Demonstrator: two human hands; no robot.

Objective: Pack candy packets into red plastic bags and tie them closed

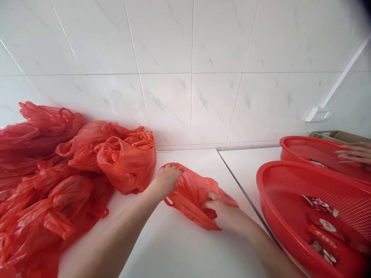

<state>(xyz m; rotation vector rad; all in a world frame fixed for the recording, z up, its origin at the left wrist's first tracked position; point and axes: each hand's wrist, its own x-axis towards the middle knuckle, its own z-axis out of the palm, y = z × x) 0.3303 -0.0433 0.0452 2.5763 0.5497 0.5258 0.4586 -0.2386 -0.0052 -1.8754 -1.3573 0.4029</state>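
A red plastic bag lies spread and loose on the white table in front of me. My left hand has its fingers curled over the bag's upper left edge, by one handle. At the bag's lower right side, my right hand reaches into the folds with fingers bent but apart. The fingertips of that hand are partly hidden by the thin red film. Just left of my left hand sits a rounded, bunched red plastic bag.
More red plastic bags are heaped on the left. A red basket with small wrapped packets stands at right. Behind it are another red basket, a cardboard box and another person's hand. A tiled wall backs the white table.
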